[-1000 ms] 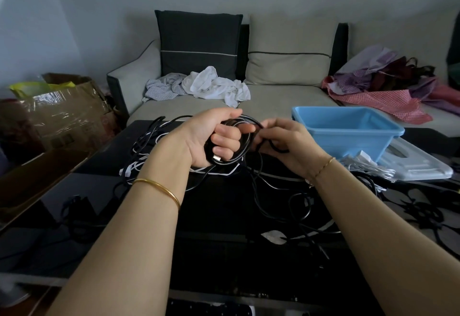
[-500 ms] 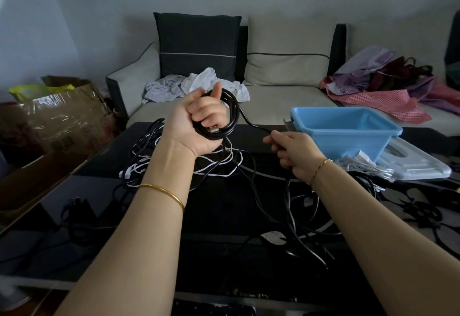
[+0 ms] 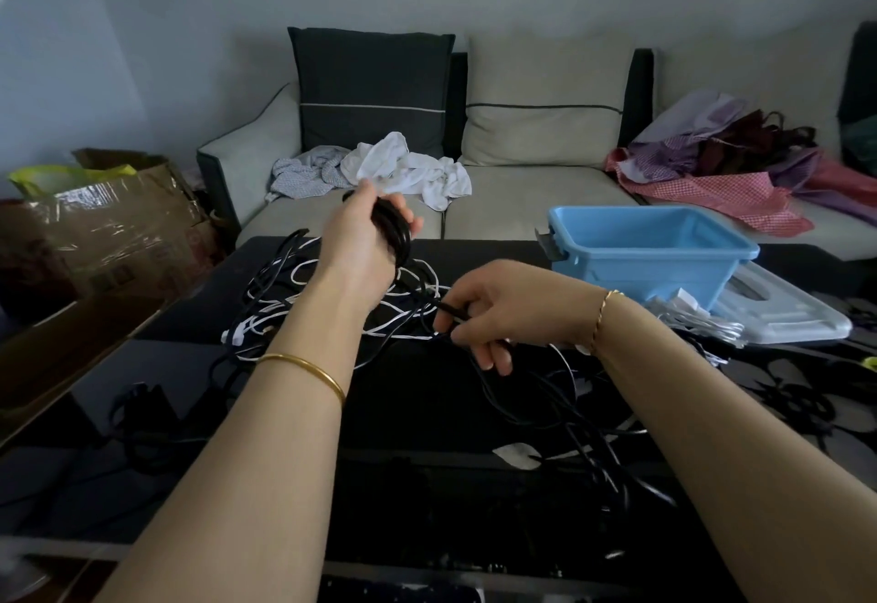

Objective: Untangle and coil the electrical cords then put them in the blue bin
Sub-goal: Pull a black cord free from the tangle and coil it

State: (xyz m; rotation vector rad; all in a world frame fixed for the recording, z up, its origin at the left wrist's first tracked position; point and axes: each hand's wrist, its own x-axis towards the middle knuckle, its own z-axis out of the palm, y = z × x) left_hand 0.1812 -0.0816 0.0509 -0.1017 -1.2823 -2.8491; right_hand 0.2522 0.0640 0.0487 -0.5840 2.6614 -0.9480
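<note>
A coil of black cord (image 3: 397, 228) is gripped in the left hand (image 3: 358, 237), which is held raised above the dark tabletop (image 3: 417, 417), its fingers (image 3: 414, 222) curled round the loops. Below the coil, a black strand (image 3: 450, 308) is pinched between the thumb and curled fingers of the right hand (image 3: 498, 313), which is held low, just above the tabletop. A tangle of black and white cords (image 3: 284, 313) is spread on the tabletop behind and beneath both hands, and more loose black cords (image 3: 593, 450) are trailed across the nearer right part of the surface. The blue bin (image 3: 650, 246) is set upright at the far right of the tabletop, well apart from the coil, with its opening turned upward. A pale lid (image 3: 797, 322) is laid flat just beside the bin on its right, and a small bundle of white cords (image 3: 697, 322) is seen in front of it. A gold bangle (image 3: 308, 367) is worn on the left wrist and a thin gold chain (image 3: 600, 313) on the right. Behind the tabletop a sofa (image 3: 522, 194) is placed, with a dark cushion (image 3: 370, 90) and a pale cushion (image 3: 545, 99) propped against its back. White clothes (image 3: 403, 165) are heaped on its left seat and red and purple clothes (image 3: 735, 175) on its right. A cardboard box (image 3: 104, 227) is seen at the left.
</note>
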